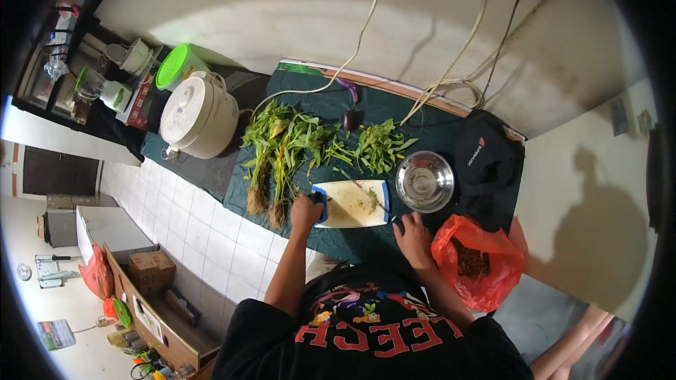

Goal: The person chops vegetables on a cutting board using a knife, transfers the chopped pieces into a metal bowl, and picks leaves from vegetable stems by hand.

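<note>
A white cutting board [345,205] with blue ends lies near the table's front edge. My left hand [306,211] is closed on its left end. Small chopped green bits [371,200] lie on the board's right side. My right hand [414,234] is closed just beyond the right end, around what looks like a knife handle. A thin, blade-like line slants over the board towards it; the grip itself is partly hidden. Behind the board are leafy greens with roots [271,151] and a smaller pile of leafy stems [380,144]. A steel bowl [424,181] stands right of the board.
A red plastic bag [486,253] with brown contents sits beside my right forearm. A black cap [486,151] lies at the table's right. Two purple eggplants [350,120] are at the back near a white cable [359,46]. A white rice cooker [197,116] stands left.
</note>
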`<act>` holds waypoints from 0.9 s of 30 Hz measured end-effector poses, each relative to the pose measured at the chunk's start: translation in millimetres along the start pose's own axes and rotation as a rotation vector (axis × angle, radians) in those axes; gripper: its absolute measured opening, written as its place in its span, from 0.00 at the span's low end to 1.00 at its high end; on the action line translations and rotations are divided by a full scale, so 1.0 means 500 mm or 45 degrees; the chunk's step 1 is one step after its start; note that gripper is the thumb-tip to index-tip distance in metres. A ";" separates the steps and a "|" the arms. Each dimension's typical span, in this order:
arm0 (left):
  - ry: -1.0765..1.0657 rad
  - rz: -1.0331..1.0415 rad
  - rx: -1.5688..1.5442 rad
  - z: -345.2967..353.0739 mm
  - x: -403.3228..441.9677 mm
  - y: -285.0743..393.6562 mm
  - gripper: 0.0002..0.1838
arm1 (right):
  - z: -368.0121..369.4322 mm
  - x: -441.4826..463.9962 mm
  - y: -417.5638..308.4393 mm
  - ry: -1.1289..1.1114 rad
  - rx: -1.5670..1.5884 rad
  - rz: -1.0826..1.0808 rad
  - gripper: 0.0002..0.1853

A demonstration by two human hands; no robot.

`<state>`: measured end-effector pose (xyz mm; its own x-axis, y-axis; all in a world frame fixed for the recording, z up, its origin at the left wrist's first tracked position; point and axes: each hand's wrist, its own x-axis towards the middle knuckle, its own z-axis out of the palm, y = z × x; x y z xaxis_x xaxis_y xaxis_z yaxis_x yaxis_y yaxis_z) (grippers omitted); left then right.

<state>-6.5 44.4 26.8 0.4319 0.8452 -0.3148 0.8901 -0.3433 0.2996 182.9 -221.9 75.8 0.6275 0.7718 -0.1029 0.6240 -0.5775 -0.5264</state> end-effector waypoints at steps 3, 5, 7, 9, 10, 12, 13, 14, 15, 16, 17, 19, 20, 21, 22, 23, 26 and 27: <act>0.097 -0.042 -0.156 -0.003 -0.029 0.016 0.23 | -0.017 0.046 0.001 0.144 0.021 0.067 0.18; 0.167 -0.231 -0.555 0.020 -0.032 0.006 0.21 | -0.002 0.077 0.014 0.237 -0.037 0.027 0.18; 0.264 -0.184 -0.602 0.032 -0.053 -0.004 0.18 | 0.013 0.097 0.027 0.234 -0.089 -0.015 0.18; 0.441 -0.094 -0.678 0.022 -0.066 -0.011 0.18 | 0.019 0.104 0.019 0.044 -0.138 0.176 0.18; 0.401 -0.181 -0.712 0.009 -0.072 -0.016 0.17 | 0.017 0.102 0.016 0.063 -0.130 0.137 0.17; 0.494 -0.144 -0.702 -0.013 -0.079 -0.040 0.17 | 0.013 0.097 0.002 0.066 -0.079 0.085 0.16; 0.568 -0.100 -0.687 -0.020 -0.084 -0.058 0.17 | 0.010 0.093 -0.004 0.067 -0.031 0.053 0.16; 0.611 -0.060 -0.728 -0.025 -0.088 -0.075 0.17 | 0.010 0.090 -0.011 0.058 -0.029 0.048 0.16; 0.595 -0.068 -0.785 -0.042 -0.085 -0.087 0.17 | 0.003 0.088 -0.031 -0.013 -0.023 0.052 0.15; 0.597 -0.104 -0.907 -0.046 -0.099 -0.089 0.16 | 0.000 0.084 -0.047 -0.083 -0.018 0.057 0.15; 0.601 -0.138 -1.030 -0.051 -0.115 -0.091 0.16 | 0.005 0.075 -0.059 -0.089 -0.014 0.054 0.15; 0.542 -0.255 -1.071 -0.097 -0.145 -0.061 0.15 | 0.010 0.062 -0.089 0.187 0.076 -0.122 0.17; 0.478 -0.369 -1.116 -0.110 -0.152 -0.053 0.15 | 0.001 0.059 -0.102 0.350 0.097 -0.283 0.17; 0.485 -0.369 -1.112 -0.109 -0.153 -0.055 0.15 | -0.014 0.050 -0.119 0.351 0.103 -0.287 0.17; 0.471 -0.371 -1.076 -0.099 -0.155 -0.059 0.15 | -0.032 0.033 -0.132 0.218 0.148 -0.271 0.17; 0.454 -0.373 -1.040 -0.086 -0.157 -0.061 0.15 | -0.049 0.016 -0.144 0.085 0.190 -0.253 0.18; 0.628 -0.154 -1.046 -0.062 -0.163 -0.016 0.15 | -0.061 -0.031 -0.151 -0.081 0.293 -0.245 0.17; 0.590 -0.177 -1.080 -0.085 -0.177 0.025 0.16 | -0.062 -0.044 -0.149 -0.113 0.323 -0.269 0.16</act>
<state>-39.8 -17.0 96.8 0.0694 0.9954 -0.0655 0.4502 0.0273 0.8925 137.0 -203.9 143.4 0.4467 0.8940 -0.0360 0.5935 -0.3262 -0.7358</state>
